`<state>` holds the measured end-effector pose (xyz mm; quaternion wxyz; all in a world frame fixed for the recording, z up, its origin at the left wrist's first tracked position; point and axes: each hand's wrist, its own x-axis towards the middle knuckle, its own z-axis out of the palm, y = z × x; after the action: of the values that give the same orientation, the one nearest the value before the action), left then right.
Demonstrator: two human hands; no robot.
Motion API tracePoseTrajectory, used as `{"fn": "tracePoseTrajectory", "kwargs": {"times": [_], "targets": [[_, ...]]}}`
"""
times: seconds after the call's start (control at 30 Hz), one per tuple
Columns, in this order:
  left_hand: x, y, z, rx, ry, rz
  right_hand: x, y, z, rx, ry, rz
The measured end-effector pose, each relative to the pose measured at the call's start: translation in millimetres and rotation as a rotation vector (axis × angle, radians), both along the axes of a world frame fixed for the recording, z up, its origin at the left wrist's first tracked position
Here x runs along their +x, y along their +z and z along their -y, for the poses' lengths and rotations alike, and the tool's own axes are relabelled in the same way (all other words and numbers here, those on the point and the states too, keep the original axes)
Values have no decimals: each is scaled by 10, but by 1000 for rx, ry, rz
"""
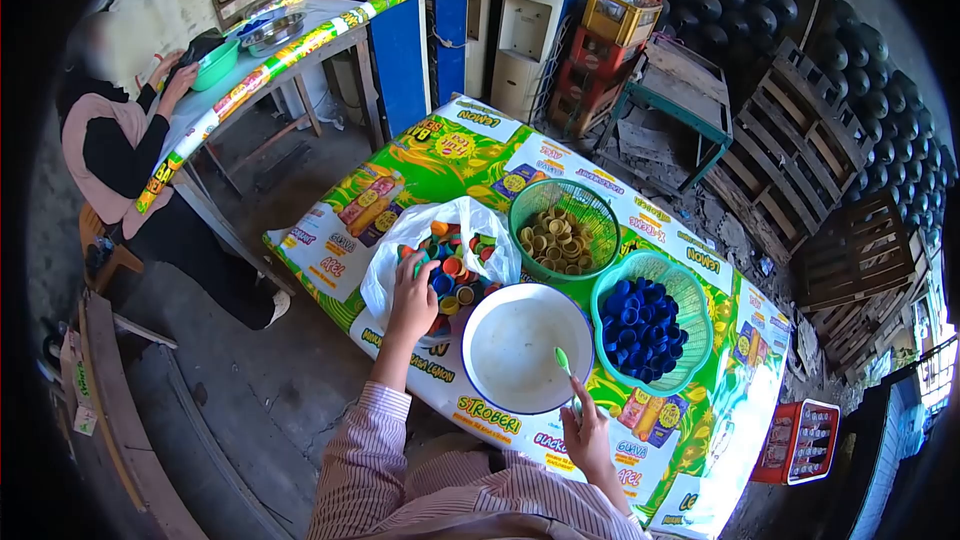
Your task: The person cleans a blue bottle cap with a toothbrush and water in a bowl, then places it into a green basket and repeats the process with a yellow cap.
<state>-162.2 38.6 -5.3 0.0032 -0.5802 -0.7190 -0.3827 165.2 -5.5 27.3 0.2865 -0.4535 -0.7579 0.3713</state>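
My left hand [413,298] reaches into a white plastic bag [383,265] of mixed coloured bottle caps [452,267], its fingers closed around a green cap [421,264]. In my right hand [588,432] is a green toothbrush [562,358], its head pointing up over the right side of a white enamel basin [512,312] with a blue rim. Water, slightly cloudy, appears to lie in the basin. Beyond it stands a green basket [523,198] of yellowish caps [556,242]. A lighter green basket [697,285] of dark blue caps [640,330] is to the right.
A printed, fruit-patterned cover spans the table [440,162]. Another person [125,155] sits at a second table [240,90] on the left, handling something by a green bowl [215,66]. Stacked crates [597,55], wooden pallets [795,145] and a red bottle crate [800,440] stand around.
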Motion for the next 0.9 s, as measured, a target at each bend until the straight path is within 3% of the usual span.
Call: {"fn": "tracePoseTrajectory", "kwargs": {"times": [0.2,0.9], "targets": [[186,156,-62,-97,-236,-183,43,-45,64,6,-53,-22],[134,166,-63,-164,-168,-125,109,-111,66,-37,-49,-15]]}}
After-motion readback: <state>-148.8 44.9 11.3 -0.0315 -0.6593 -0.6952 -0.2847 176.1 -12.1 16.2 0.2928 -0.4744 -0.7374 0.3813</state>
